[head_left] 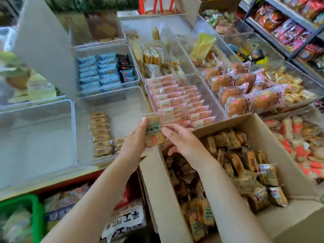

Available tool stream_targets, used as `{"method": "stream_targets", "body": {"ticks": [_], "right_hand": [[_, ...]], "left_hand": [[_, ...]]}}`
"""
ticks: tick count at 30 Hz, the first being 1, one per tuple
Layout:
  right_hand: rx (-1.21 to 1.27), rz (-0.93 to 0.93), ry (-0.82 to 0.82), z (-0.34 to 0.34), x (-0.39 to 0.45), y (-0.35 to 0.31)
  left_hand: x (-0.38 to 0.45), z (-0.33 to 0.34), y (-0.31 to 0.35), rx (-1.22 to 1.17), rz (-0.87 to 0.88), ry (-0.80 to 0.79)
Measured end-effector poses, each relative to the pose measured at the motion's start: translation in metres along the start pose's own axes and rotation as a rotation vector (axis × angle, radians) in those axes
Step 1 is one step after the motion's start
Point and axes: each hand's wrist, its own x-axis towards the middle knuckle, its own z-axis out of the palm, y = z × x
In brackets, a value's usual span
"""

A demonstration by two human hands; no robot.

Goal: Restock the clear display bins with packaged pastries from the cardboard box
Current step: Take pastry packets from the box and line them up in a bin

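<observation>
Pastries in clear wrappers stand in a row (100, 134) at the left of a clear display bin (122, 106), just left of the hands. Left hand (135, 137) grips one wrapped pastry (154, 132) above the bin's near right corner, while right hand (182, 139) touches it with loosely straight fingers. Right of them, the open cardboard box (273, 135) holds many more.

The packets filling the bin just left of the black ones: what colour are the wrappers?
Light blue wrappers, in neat rows inside the clear bin; the head view shows them.
</observation>
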Motion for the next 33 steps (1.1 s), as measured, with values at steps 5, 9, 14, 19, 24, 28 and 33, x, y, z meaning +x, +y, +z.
{"method": "stream_targets", "body": {"ticks": [5, 9, 14, 19, 24, 28, 33], "right_hand": [[-0.213, -0.065, -0.067, 0.043, 0.049, -0.012], [-0.564, -0.150, 0.076, 0.054, 0.113, -0.015], [-1.011, -0.006, -0.013, 0.098, 0.204, 0.011], [-1.146, 0.110, -0.184, 0.140, 0.239, 0.060], [-1.041, 0.163, -0.256, 0.147, 0.244, 0.077], [-1.004, 0.228, -0.313, 0.141, 0.237, 0.070], [-0.976, 0.220, -0.272, 0.131, 0.203, 0.042]], "left_hand": [[0.023, -0.047, -0.020, -0.090, 0.005, 0.138], [0.054, -0.109, -0.076, 0.462, 0.100, 0.290], [0.051, -0.144, -0.116, 1.300, 0.146, 0.229], [0.056, -0.147, -0.121, 1.372, 0.175, 0.198], [0.057, -0.147, -0.125, 1.360, 0.235, 0.230], [0.055, -0.147, -0.122, 1.376, 0.250, 0.223], [0.058, -0.146, -0.116, 1.265, 0.135, 0.180]]}}
